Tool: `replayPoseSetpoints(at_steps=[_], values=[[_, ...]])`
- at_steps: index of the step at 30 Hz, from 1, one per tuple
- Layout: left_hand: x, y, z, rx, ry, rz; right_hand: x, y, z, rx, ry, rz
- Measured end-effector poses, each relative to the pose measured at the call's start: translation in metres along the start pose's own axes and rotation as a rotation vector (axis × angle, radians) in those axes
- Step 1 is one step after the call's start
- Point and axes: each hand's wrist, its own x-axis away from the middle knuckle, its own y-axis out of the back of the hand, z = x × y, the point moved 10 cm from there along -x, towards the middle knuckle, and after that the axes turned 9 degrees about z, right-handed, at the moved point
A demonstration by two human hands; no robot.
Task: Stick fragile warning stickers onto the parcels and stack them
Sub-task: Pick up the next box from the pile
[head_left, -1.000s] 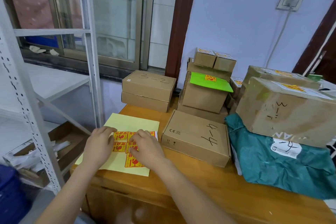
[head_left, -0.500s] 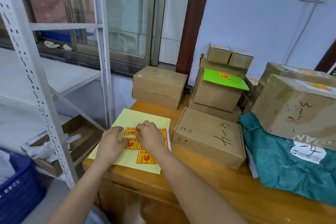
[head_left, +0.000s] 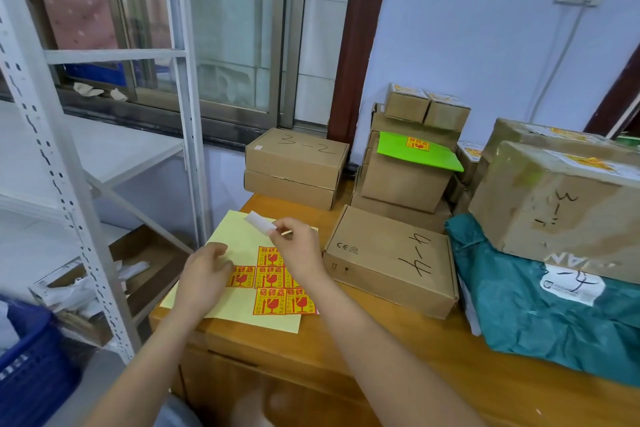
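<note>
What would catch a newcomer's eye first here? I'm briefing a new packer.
The red-and-yellow stickers on the pale yellow sheet at the desk's near left edge stand out, with the right hand pinching a peeled sticker above them. Next, the bright green envelope on the box stack behind, and the teal bag at right.

Parcel storeroom: stacked cartons (head_left: 296, 166) (hand-numbered), metal shelving (head_left: 52, 135).

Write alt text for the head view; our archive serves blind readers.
The right hand pinches a peeled sticker, white back showing, above the yellow sticker sheet that the left hand holds flat on the wooden table. Cardboard parcels sit behind, the nearest marked 4-4.
</note>
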Motion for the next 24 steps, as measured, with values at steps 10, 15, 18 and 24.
replayPoseSetpoints(at_steps=[10,15,18,24], values=[[0.012,0.006,-0.068,0.199,-0.078,-0.010,0.043,0.069,0.020,0.275,0.206,-0.072],[0.018,-0.047,-0.105,0.617,0.101,0.279,0.068,0.098,0.027,0.546,0.386,-0.240],[0.020,-0.069,-0.131,0.623,0.045,0.353,0.082,0.117,0.024,0.673,0.422,-0.321],[0.017,-0.100,-0.172,0.532,-0.077,0.397,0.095,0.157,-0.008,0.642,0.306,-0.380]])
